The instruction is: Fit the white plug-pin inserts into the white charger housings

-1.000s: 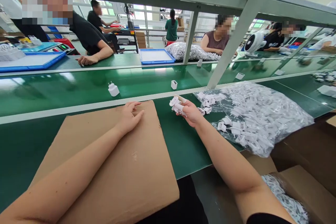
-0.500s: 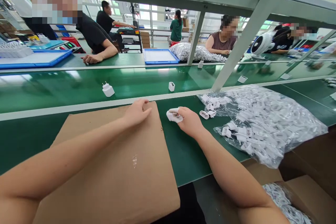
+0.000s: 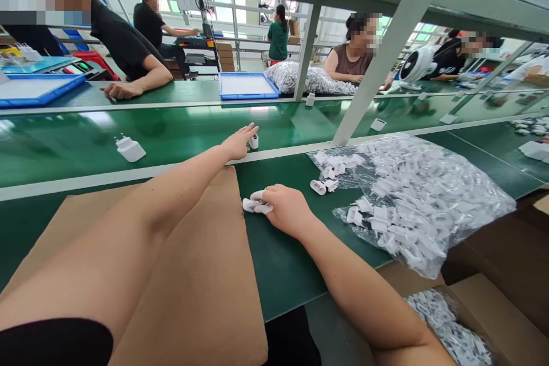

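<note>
My left hand (image 3: 238, 142) is stretched out over the white rail to the green conveyor belt, its fingers closing around a small white charger body (image 3: 254, 141) that stands there. My right hand (image 3: 286, 209) rests on the green bench by the edge of the brown cardboard sheet (image 3: 201, 274), fingers curled on a few small white plug parts (image 3: 256, 205). Just right of it lies a clear plastic bag (image 3: 429, 194) full of the same white parts, with a few loose ones (image 3: 323, 185) at its mouth.
A white charger with prongs (image 3: 130, 148) lies on the belt to the left. Slanted grey frame posts (image 3: 377, 63) rise from the rail. A cardboard box (image 3: 484, 320) of white parts sits lower right. Other people work across the belt beside blue trays (image 3: 246, 86).
My left hand left the cardboard and reached forward onto the belt to the white charger body. My right hand came down to the bench with its parts. Items on the belt moved left.
</note>
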Demonstrator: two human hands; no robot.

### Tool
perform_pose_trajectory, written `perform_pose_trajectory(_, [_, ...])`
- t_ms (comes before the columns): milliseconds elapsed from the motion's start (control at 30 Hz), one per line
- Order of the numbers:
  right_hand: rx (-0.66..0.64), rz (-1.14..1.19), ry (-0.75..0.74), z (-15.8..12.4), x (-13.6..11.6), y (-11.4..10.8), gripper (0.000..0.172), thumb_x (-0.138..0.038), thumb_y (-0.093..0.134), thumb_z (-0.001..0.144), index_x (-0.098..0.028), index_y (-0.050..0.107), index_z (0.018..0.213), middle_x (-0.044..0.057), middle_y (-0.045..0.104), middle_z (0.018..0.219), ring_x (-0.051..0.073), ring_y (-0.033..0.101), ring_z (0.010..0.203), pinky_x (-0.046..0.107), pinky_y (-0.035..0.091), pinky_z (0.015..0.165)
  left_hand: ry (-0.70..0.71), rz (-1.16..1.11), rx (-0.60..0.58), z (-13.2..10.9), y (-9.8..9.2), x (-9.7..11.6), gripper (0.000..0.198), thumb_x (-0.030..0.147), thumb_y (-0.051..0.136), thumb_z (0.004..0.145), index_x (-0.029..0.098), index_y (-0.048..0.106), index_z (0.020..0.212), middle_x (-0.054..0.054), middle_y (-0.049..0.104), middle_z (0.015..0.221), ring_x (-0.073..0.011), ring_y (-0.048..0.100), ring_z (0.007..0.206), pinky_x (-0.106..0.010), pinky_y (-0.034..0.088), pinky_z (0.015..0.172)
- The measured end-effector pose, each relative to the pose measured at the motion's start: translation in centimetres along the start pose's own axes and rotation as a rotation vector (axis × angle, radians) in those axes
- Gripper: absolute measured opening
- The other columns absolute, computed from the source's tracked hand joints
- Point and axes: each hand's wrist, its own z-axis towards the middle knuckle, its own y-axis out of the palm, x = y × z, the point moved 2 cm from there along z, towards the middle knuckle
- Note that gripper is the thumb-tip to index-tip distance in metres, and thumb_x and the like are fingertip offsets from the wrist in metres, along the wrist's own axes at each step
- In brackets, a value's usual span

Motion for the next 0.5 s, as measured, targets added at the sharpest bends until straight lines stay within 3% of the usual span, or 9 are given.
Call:
perform_pose_trajectory(133, [-0.055,0.251,0.147,0.1,0.3,0.1,0.038,-0.010,0.062,0.078,-0.031,0.069,0.109,-0.004,0.072,0.074,0.019,0.066,0.070,0.026,0.038,0.057,-0.097,0.041,0.102,-0.8,0.1,0.1,0.043,0.023,0.058,0.086,0.020,0.059,0.129,-0.011,0.050,0.142,-0.0306,0.052,0.126,-0.038,0.045,0.102])
perform_pose_trajectory(267, [-0.084,0.676,0.258,0.4,1.0,0.6,0.034,-0.012,0.065,0.079,-0.030,0.069,0.108,-0.005,0.070,0.069,0.015,0.065,0.051,0.024,0.045,0.050,-0.166,0.022,0.213,-3.2,-1.0,0.5,0.034,0.035,0.067,0.083,0.018,0.065,0.113,-0.011,0.059,0.122,-0.0301,0.061,0.105,-0.037,0.049,0.087])
perform_pose_trajectory(400, [-0.067,1.075,0.368,0.9,1.3,0.9,0.032,-0.028,0.072,0.078,-0.025,0.068,0.110,-0.002,0.071,0.069,0.016,0.064,0.045,0.025,0.049,0.040,-0.122,-0.089,0.258,-8.2,-2.5,1.6,0.031,0.040,0.073,0.078,0.020,0.068,0.101,-0.006,0.068,0.104,-0.0276,0.061,0.099,-0.034,0.047,0.082])
perform_pose_trajectory(500, [-0.008,1.167,0.409,1.2,1.1,0.4,0.036,-0.027,0.076,0.072,-0.021,0.067,0.107,0.000,0.073,0.071,0.014,0.062,0.043,0.021,0.046,0.035,-0.171,-0.194,0.215,-13.4,-3.2,2.8,0.033,0.046,0.073,0.075,0.022,0.071,0.098,-0.004,0.070,0.097,-0.0267,0.062,0.093,-0.034,0.047,0.079])
